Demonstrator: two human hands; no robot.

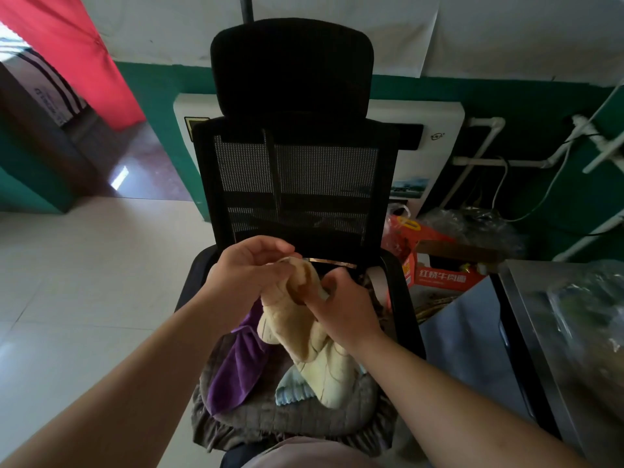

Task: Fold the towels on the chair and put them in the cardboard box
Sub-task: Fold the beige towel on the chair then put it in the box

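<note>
A black mesh office chair (297, 177) stands in front of me with a grey cushion (290, 417) on its seat. Both hands hold a cream-yellow towel (314, 346) bunched up above the seat. My left hand (250, 268) grips its upper end, and my right hand (341, 305) pinches it just to the right. The towel's lower part hangs down onto the cushion. A purple towel (236, 373) lies on the left of the seat. A light blue towel (292, 388) peeks out beneath the cream one. Right of the chair sits an orange cardboard box (445, 278).
A metal cabinet (553, 332) stands at the right, with a plastic-wrapped bundle (591, 315) on top. Clear bags and clutter (472, 224) lie behind the box. A white wall unit (435, 130) and pipes (486, 153) are behind the chair. Pale tiled floor (84, 265) spreads to the left.
</note>
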